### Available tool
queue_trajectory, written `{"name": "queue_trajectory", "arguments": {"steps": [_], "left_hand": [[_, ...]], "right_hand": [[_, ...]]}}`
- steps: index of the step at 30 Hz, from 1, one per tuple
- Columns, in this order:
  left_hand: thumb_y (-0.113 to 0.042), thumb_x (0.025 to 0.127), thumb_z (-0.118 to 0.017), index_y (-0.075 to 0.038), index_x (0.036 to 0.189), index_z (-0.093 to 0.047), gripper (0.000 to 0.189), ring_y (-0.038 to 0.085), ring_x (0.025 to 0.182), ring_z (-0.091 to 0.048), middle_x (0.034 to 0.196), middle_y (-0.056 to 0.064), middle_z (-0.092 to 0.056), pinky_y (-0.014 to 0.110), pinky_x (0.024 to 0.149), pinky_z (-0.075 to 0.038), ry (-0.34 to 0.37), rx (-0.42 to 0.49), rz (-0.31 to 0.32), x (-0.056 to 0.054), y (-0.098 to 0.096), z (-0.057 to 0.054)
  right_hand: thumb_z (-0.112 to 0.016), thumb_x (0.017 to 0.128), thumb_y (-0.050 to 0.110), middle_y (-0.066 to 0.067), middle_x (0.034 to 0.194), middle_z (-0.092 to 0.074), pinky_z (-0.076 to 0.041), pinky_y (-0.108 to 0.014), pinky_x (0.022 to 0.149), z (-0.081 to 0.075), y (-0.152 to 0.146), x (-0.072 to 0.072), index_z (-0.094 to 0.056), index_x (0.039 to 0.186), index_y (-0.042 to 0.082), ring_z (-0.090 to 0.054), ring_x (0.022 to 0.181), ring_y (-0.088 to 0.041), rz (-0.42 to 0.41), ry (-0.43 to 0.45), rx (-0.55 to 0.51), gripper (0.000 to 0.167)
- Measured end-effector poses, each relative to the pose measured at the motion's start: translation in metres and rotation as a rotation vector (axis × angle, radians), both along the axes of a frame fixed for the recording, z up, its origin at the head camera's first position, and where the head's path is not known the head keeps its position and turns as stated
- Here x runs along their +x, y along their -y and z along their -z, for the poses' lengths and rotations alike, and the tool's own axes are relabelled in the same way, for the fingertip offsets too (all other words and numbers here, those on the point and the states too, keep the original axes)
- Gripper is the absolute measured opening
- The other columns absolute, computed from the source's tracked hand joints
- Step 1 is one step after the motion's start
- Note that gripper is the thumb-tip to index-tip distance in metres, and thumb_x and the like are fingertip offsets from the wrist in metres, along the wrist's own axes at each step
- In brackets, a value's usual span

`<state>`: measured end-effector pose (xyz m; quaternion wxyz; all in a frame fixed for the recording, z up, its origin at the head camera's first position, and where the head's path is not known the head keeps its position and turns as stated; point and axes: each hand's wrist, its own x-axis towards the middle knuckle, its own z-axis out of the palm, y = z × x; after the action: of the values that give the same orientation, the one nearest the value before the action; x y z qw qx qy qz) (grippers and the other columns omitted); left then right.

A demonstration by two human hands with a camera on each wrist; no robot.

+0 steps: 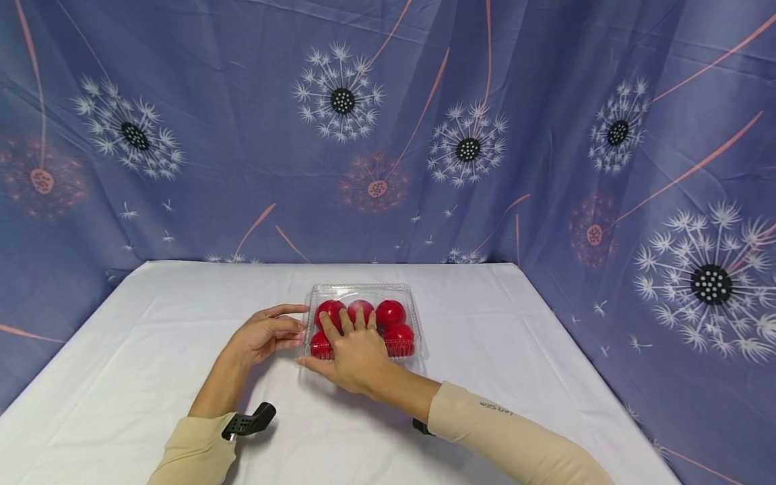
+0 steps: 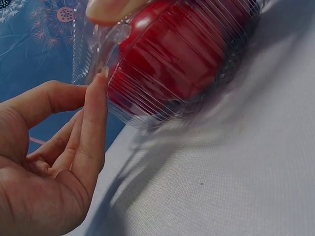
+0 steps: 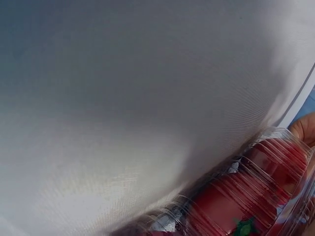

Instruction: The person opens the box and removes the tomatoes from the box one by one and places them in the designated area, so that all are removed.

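Note:
A clear plastic clamshell box [image 1: 418, 347] holds several shiny red tomatoes [image 1: 391, 313]; a bit of green shows on one of them in the right wrist view. My left hand [image 1: 265, 335] is at the box's left side, where thumb and forefinger pinch its rim in the left wrist view. Its other fingers curve loosely behind. Across the top of the lid lies my right hand [image 1: 360, 357], palm down with fingers spread and straight. The right thumb [image 2: 113, 9] reaches out to the near left corner.
A white cloth [image 1: 485, 323] covers the table under the box. Behind and to both sides hangs a blue curtain [image 1: 242, 135] printed with dandelions. Each sleeve carries a black wrist mount, the left one [image 1: 250, 422] plainly visible.

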<state>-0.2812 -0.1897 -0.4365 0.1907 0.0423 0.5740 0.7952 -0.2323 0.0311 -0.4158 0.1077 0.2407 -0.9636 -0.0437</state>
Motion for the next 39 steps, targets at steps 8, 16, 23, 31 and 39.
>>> {"name": "queue_trajectory", "arguments": {"steps": [8,16,23,31,39], "left_hand": [[0.008,0.094,-0.057,-0.013,0.116,-0.067,0.032,0.012,0.068,-0.072,0.080,0.002,-0.074,0.025,0.067,-0.063,0.004,-0.011,-0.009,-0.0001,-0.0007,0.0006],[0.008,0.093,-0.058,-0.013,0.115,-0.069,0.032,0.011,0.066,-0.072,0.079,0.001,-0.074,0.024,0.066,-0.063,0.000,-0.026,-0.003,-0.0011,-0.0050,0.0033],[0.007,0.094,-0.057,-0.016,0.111,-0.070,0.032,0.010,0.067,-0.072,0.080,0.001,-0.074,0.024,0.066,-0.063,0.003,-0.038,-0.005,-0.0013,-0.0041,0.0017],[0.005,0.094,-0.058,-0.010,0.121,-0.068,0.033,0.010,0.067,-0.072,0.081,0.000,-0.074,0.024,0.066,-0.063,-0.002,-0.044,-0.008,0.0009,-0.0012,0.0010],[0.005,0.094,-0.059,-0.012,0.119,-0.068,0.031,0.009,0.065,-0.071,0.079,0.000,-0.073,0.023,0.065,-0.063,-0.003,-0.054,-0.021,0.0017,-0.0014,0.0006]], "right_hand": [[-0.019,0.091,0.086,-0.011,0.157,-0.044,-0.037,-0.059,0.118,0.0018,0.0002,-0.0005,-0.037,0.159,0.025,-0.045,0.141,-0.043,-0.010,-0.027,0.018,0.092],[-0.021,0.092,0.085,-0.011,0.155,-0.046,-0.037,-0.058,0.118,0.0032,-0.0008,0.0016,-0.039,0.158,0.024,-0.045,0.139,-0.046,0.005,-0.036,0.036,0.091],[-0.024,0.092,0.084,-0.011,0.153,-0.049,-0.040,-0.058,0.116,0.0001,0.0018,0.0031,-0.043,0.155,0.026,-0.048,0.137,-0.047,0.010,-0.022,0.009,0.089],[-0.023,0.092,0.084,-0.011,0.151,-0.051,-0.043,-0.057,0.114,0.0009,0.0043,0.0025,-0.046,0.154,0.026,-0.052,0.133,-0.048,-0.003,-0.053,0.032,0.088],[-0.024,0.095,0.080,-0.010,0.150,-0.053,-0.043,-0.057,0.114,0.0017,0.0032,0.0006,-0.047,0.153,0.023,-0.054,0.136,-0.034,-0.040,-0.086,0.055,0.085]]}}
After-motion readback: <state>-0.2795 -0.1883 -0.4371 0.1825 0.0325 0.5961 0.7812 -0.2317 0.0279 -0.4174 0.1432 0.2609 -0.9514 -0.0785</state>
